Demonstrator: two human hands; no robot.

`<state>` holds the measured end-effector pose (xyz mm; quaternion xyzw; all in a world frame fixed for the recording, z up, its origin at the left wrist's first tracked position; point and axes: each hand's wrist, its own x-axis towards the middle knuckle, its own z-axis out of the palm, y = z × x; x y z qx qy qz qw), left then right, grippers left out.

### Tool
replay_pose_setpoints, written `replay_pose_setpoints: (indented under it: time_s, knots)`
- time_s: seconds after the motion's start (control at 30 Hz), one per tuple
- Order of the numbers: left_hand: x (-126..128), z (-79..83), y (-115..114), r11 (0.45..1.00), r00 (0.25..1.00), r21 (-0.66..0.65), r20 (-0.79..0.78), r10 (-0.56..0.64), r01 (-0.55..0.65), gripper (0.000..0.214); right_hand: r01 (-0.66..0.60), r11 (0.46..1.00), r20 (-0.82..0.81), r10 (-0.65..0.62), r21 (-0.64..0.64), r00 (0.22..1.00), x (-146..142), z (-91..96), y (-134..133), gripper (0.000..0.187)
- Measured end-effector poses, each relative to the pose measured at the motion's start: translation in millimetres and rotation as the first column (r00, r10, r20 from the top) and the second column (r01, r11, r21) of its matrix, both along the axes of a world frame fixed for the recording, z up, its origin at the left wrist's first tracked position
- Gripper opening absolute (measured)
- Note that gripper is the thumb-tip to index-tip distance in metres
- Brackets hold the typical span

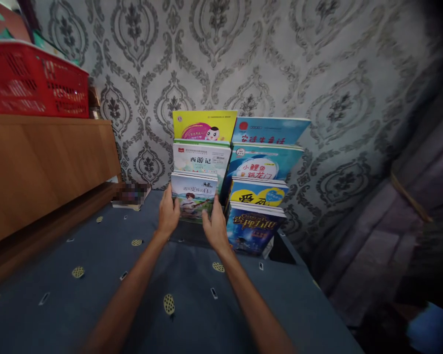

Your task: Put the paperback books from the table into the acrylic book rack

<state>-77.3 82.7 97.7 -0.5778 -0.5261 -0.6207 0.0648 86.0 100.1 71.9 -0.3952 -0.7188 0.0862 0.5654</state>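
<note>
Between my two hands is a small stack of books (pixel 192 199), its front cover showing a cartoon figure with a guitar. My left hand (pixel 169 211) grips the stack's left edge, and my right hand (pixel 214 223) closes on its right edge. Directly behind it stand a white-covered book (pixel 201 158) and a yellow book (pixel 206 125). To the right, another row of upright books holds a dark blue book (pixel 256 228) in front, then a yellow-and-blue book (pixel 258 192), a turquoise book (pixel 264 162) and a light blue book (pixel 271 129).
A dark blue patterned cloth (pixel 140 280) covers the surface below. On the left, a red basket (pixel 37 81) sits on a wooden cabinet (pixel 51 167). One more book or stack (pixel 129 196) lies near the cabinet. Patterned wallpaper (pixel 328 98) rises behind; a curtain (pixel 384 221) hangs at right.
</note>
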Motion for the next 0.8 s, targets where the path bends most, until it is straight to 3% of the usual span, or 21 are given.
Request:
replay_pose_setpoints:
  time_s: [0.8]
  knots:
    - [-5.6, 0.4, 4.5, 0.997, 0.994, 0.024, 0.077, -0.077, 0.075, 0.057, 0.008, 1.000, -0.001, -0.008, -0.005, 1.000, 2.0, -1.2, -1.0, 0.069]
